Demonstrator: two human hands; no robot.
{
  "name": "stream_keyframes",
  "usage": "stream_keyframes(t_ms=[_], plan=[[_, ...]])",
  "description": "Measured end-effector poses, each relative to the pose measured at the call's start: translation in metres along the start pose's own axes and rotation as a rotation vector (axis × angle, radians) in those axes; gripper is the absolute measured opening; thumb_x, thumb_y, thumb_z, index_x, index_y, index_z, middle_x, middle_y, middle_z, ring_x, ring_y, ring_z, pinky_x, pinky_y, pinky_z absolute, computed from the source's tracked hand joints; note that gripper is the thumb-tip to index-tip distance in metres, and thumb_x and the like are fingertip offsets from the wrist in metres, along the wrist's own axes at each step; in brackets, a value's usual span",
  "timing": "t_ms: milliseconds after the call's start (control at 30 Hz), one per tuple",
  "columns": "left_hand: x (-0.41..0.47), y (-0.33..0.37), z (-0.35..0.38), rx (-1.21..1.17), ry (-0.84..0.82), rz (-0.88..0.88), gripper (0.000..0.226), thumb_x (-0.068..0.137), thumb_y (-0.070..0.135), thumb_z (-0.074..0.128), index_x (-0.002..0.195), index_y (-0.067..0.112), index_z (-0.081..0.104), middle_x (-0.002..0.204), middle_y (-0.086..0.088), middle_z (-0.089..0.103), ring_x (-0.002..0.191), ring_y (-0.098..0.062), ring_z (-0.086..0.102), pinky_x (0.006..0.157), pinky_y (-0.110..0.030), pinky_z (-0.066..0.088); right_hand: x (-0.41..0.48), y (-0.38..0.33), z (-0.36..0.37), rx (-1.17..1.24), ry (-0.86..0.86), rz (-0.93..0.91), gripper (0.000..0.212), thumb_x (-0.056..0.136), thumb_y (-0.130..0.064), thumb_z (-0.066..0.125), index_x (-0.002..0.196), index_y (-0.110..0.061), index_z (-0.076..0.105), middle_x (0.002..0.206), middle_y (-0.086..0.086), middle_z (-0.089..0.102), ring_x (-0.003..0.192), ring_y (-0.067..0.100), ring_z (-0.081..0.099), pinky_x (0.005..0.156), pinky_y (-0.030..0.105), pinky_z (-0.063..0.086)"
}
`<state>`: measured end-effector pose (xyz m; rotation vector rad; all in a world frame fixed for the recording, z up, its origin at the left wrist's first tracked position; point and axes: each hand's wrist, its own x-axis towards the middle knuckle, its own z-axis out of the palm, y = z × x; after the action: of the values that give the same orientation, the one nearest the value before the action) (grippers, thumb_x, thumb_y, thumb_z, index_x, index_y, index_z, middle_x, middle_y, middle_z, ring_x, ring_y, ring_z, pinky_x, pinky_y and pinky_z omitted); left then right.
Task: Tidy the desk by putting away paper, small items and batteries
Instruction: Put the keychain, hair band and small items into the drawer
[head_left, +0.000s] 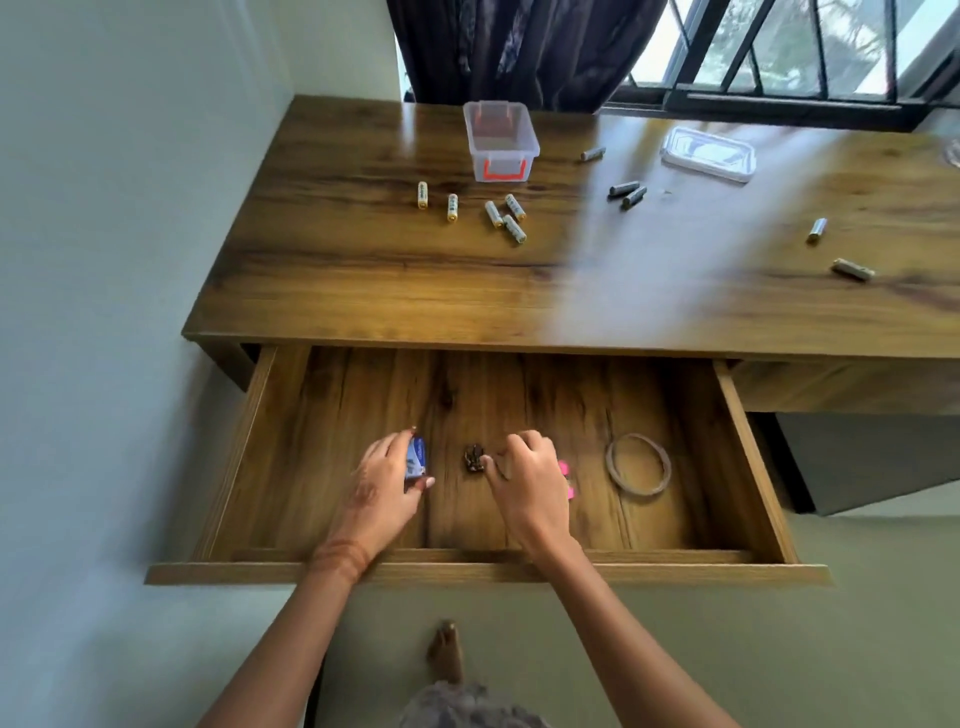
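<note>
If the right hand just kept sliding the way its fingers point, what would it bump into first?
The right hand points leftward across the drawer floor. Its fingertips are nearly at the small dark clump, so it would likely meet that first. Beyond lies the blue box held in the left hand.

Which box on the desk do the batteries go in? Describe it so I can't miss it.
Start at the far edge of the desk, in front of the dark curtain. The clear plastic box stands there, open, just beyond the cluster of pale batteries. Its orange handles set it apart from the flat clear lid lying off to the right.
</note>
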<state>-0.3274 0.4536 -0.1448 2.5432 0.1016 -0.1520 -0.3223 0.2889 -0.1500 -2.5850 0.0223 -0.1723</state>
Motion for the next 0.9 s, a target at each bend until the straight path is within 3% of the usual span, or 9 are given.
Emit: stream_keyframes(t_ms=[167, 267, 333, 400, 467, 633, 800, 900], plan=[[-0.051, 0.026, -0.005, -0.022, 0.135, -0.001, 0.07, 0.085, 0.03, 0.06, 0.142, 0.009, 0.026, 0.137, -0.016, 0.045, 0.123, -0.029, 0.047, 0.092, -0.036, 0.047, -0.036, 0.008, -0.022, -0.018, 0.088, -0.143, 0.014, 0.08, -0.019, 0.068, 0.084, -0.006, 0.064, 0.094, 0.006, 0.066, 0.089, 0.022, 0.059, 0.07, 0.032, 0.054], [-0.085, 0.029, 0.007, 0.097, 0.217, 0.085, 0.064, 0.086, 0.043, 0.05, 0.132, 0.0, 0.04, 0.13, -0.023, 0.052, 0.121, -0.038, 0.05, 0.093, -0.046, 0.048, -0.071, 0.017, -0.032, -0.036, 0.138, -0.238, 0.015, 0.085, -0.016, 0.062, 0.094, -0.005, 0.064, 0.108, 0.012, 0.066, 0.106, 0.027, 0.059, 0.092, 0.039, 0.05], [-0.102, 0.023, 0.02, 0.186, 0.227, 0.138, 0.065, 0.092, 0.052, 0.032, 0.128, 0.0, 0.044, 0.128, -0.023, 0.055, 0.124, -0.039, 0.047, 0.104, -0.053, 0.036, -0.094, 0.023, -0.033, -0.062, 0.151, -0.269, 0.025, 0.091, -0.019, 0.049, 0.106, -0.004, 0.063, 0.12, 0.014, 0.062, 0.119, 0.028, 0.053, 0.105, 0.04, 0.039], [-0.119, 0.015, 0.033, 0.261, 0.206, 0.179, 0.069, 0.094, 0.055, 0.019, 0.13, 0.001, 0.042, 0.134, -0.019, 0.051, 0.132, -0.035, 0.037, 0.115, -0.047, 0.015, -0.116, 0.03, -0.033, -0.079, 0.138, -0.299, 0.035, 0.094, -0.021, 0.04, 0.116, -0.002, 0.06, 0.127, 0.014, 0.057, 0.126, 0.028, 0.047, 0.11, 0.04, 0.03], [-0.134, 0.008, 0.043, 0.304, 0.19, 0.202, 0.071, 0.094, 0.055, 0.016, 0.136, 0.002, 0.037, 0.141, -0.017, 0.043, 0.137, -0.031, 0.028, 0.116, -0.039, 0.005, -0.135, 0.038, -0.03, -0.095, 0.102, -0.321, 0.039, 0.095, -0.021, 0.038, 0.125, 0.0, 0.053, 0.135, 0.015, 0.05, 0.132, 0.029, 0.039, 0.111, 0.04, 0.025], [-0.151, -0.006, 0.058, 0.38, 0.191, 0.195, 0.072, 0.094, 0.055, 0.014, 0.144, 0.003, 0.019, 0.15, -0.015, 0.022, 0.144, -0.022, -0.004, 0.115, -0.036, 0.001, -0.163, 0.055, -0.023, -0.212, 0.0, -0.305, 0.054, 0.095, -0.027, 0.035, 0.141, 0.001, 0.029, 0.149, 0.016, 0.028, 0.141, 0.027, 0.018, 0.114, 0.04, 0.016], [-0.148, -0.016, 0.067, 0.441, 0.215, 0.204, 0.069, 0.094, 0.051, 0.008, 0.147, 0.007, 0.005, 0.157, -0.009, -0.004, 0.144, -0.025, -0.005, 0.115, -0.038, -0.002, -0.162, 0.056, -0.021, -0.279, -0.037, -0.306, 0.064, 0.093, -0.037, 0.039, 0.142, 0.001, 0.023, 0.15, 0.017, 0.023, 0.142, 0.025, 0.013, 0.115, 0.038, 0.011], [-0.145, -0.02, 0.069, 0.472, 0.221, 0.216, 0.067, 0.094, 0.047, 0.004, 0.147, 0.007, 0.003, 0.156, -0.01, -0.008, 0.144, -0.026, -0.005, 0.116, -0.038, -0.003, -0.16, 0.058, -0.021, -0.325, -0.046, -0.323, 0.068, 0.09, -0.039, 0.041, 0.141, 0.001, 0.025, 0.15, 0.018, 0.024, 0.141, 0.025, 0.013, 0.114, 0.039, 0.012]])
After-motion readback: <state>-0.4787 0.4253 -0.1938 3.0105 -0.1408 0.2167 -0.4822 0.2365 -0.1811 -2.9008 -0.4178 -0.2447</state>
